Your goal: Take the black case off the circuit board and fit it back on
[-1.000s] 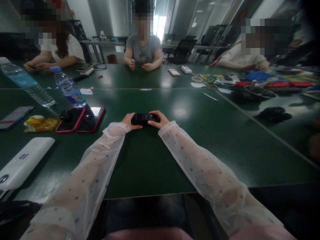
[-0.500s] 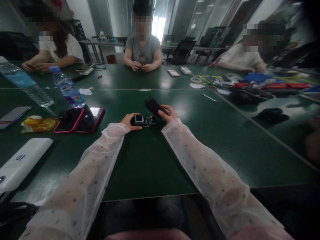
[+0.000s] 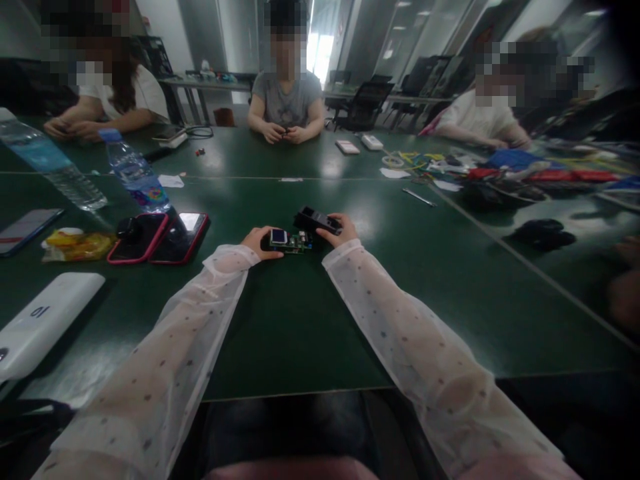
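My left hand (image 3: 260,244) grips the left end of a small green circuit board (image 3: 297,243) that carries a small square screen (image 3: 279,237). My right hand (image 3: 340,231) holds a black casing (image 3: 316,219) by its right end, with thumb and fingers closed round it. The casing is just behind and to the right of the board, over the green table (image 3: 295,320). Whether the casing and the board touch I cannot tell.
Two pink-edged phones (image 3: 180,239), a yellow packet (image 3: 80,245), a white device (image 3: 50,323) and two bottles (image 3: 135,173) are on the left. A metal tool (image 3: 419,197) and a cable pile (image 3: 525,170) lie right. Three people sit opposite.
The black casing has turned in my right hand and come down lower, now lying flatter and showing a different face. My left hand and the board have barely moved.
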Tool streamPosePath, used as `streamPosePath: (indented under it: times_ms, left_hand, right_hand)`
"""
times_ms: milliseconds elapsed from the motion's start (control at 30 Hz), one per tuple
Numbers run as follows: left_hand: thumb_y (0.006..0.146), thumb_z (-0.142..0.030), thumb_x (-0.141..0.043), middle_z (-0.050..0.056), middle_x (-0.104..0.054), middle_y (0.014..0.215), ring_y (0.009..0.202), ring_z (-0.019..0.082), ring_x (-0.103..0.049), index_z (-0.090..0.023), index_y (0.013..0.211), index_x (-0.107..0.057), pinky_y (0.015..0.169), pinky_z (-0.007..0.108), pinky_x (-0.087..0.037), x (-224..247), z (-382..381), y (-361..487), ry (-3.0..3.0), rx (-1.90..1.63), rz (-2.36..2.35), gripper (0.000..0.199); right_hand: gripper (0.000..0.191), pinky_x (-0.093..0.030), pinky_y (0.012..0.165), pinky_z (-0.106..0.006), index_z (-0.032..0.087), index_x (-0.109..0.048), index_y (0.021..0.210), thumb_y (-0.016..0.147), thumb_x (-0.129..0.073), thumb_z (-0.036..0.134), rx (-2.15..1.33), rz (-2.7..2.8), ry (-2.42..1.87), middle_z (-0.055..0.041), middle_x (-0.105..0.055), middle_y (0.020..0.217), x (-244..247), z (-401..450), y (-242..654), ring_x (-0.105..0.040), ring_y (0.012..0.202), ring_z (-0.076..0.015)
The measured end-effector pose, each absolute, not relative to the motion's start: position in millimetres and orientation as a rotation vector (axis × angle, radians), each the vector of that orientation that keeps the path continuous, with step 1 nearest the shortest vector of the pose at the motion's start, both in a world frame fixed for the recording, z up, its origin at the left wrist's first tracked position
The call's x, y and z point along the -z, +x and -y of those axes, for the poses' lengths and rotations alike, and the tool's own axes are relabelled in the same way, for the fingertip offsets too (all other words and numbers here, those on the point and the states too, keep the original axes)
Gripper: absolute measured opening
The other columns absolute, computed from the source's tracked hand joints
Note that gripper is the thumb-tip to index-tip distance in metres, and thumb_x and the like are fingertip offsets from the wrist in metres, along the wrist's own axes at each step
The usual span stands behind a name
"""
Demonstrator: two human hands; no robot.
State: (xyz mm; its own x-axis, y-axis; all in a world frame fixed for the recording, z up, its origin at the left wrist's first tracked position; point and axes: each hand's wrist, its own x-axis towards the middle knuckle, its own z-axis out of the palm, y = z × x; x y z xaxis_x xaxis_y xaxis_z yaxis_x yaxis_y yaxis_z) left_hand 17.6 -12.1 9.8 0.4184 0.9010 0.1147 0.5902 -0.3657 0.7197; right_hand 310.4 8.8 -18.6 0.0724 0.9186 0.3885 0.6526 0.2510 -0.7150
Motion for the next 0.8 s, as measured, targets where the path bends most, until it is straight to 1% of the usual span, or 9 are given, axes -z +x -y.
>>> streamPosePath:
  times_ms: [133, 333, 533, 600, 733, 800]
  left_hand:
    - [0.060, -0.034, -0.086, 0.010, -0.061, 0.116, 0.114, 0.031, -0.059, -0.022, 0.119, -0.059, 0.103, 0.057, -0.042, -10, 10, 17, 2.070, -0.658, -1.256, 0.065]
    - [0.060, -0.037, -0.086, 0.011, -0.060, 0.116, 0.115, 0.032, -0.057, -0.021, 0.119, -0.059, 0.103, 0.056, -0.043, -8, 11, 16, 2.071, -0.668, -1.309, 0.067]
    - [0.059, -0.040, -0.085, 0.009, -0.059, 0.115, 0.114, 0.032, -0.057, -0.022, 0.118, -0.059, 0.102, 0.053, -0.044, -2, 7, 14, 2.099, -0.675, -1.291, 0.067]
    - [0.060, -0.044, -0.084, 0.011, -0.057, 0.118, 0.117, 0.033, -0.055, -0.021, 0.121, -0.058, 0.102, 0.053, -0.044, 0, 6, 14, 2.097, -0.646, -1.327, 0.070]
    - [0.061, -0.048, -0.082, 0.012, -0.058, 0.115, 0.119, 0.033, -0.052, -0.019, 0.122, -0.058, 0.103, 0.053, -0.043, 0, 5, 14, 2.126, -0.607, -1.335, 0.072]
    - [0.060, -0.047, -0.083, 0.011, -0.059, 0.114, 0.118, 0.033, -0.054, -0.019, 0.121, -0.059, 0.103, 0.052, -0.043, 0, 5, 14, 2.133, -0.621, -1.325, 0.071]
  right_hand:
    - [0.056, -0.048, 0.094, -0.050, 0.029, -0.059, 0.112, 0.062, -0.076, 0.047, -0.427, 1.564, -1.556, -0.0075, -0.059, 0.107, 15, 0, 304, -0.057, 0.104, -0.0280]
    - [0.052, -0.043, 0.097, -0.058, 0.029, -0.059, 0.108, 0.062, -0.079, 0.042, -0.393, 1.667, -1.522, -0.0076, -0.062, 0.106, 9, 3, 300, -0.052, 0.111, -0.0337]
    - [0.057, -0.040, 0.098, -0.063, 0.031, -0.060, 0.108, 0.057, -0.083, 0.040, -0.447, 1.679, -1.475, -0.0078, -0.062, 0.103, 11, 0, 305, -0.051, 0.111, -0.0357]
    - [0.059, -0.041, 0.099, -0.061, 0.030, -0.059, 0.108, 0.056, -0.083, 0.045, -0.487, 1.601, -1.430, -0.0070, -0.063, 0.103, 8, 0, 304, -0.054, 0.108, -0.0340]
    - [0.073, -0.047, 0.095, -0.052, 0.025, -0.052, 0.117, 0.060, -0.075, 0.063, -0.702, 1.433, -1.268, -0.0088, -0.064, 0.108, -7, 7, 296, -0.061, 0.102, -0.0292]
    - [0.075, -0.048, 0.095, -0.050, 0.024, -0.052, 0.117, 0.059, -0.075, 0.065, -0.755, 1.482, -1.189, -0.0099, -0.064, 0.110, -14, 12, 289, -0.062, 0.103, -0.0292]
